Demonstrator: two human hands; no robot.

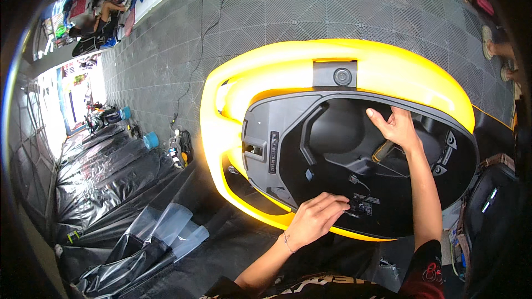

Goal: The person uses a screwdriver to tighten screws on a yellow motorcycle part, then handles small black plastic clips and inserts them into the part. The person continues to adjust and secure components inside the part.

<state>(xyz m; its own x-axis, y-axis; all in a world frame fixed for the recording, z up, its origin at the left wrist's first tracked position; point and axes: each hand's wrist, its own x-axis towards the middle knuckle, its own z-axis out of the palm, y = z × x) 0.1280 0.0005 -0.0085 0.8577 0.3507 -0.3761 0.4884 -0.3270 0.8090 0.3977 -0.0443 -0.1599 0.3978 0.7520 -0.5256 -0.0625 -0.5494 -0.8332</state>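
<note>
A yellow scooter body (413, 69) fills the middle, with its black under-seat storage compartment (332, 124) exposed. My left hand (321, 215) is at the compartment's near side, its fingers pinched together beside a small black part with a thin wire (361, 208). Whatever those fingertips hold is too small to make out. My right hand (398, 130) reaches over to the compartment's far side. Its thumb stands apart from the fingers, which are partly hidden near the far rim; no held thing shows. Just below it, inside the compartment, lies a tool with a yellowish handle (382, 151).
Black plastic sheeting (111, 171) covers the ground at left, with clear plastic film (172, 230) on it. A thin cable (202, 44) runs across the grey tiled floor (266, 11). A black padded seat-like piece (490, 210) is at right. Another person's feet (489, 44) show at upper right.
</note>
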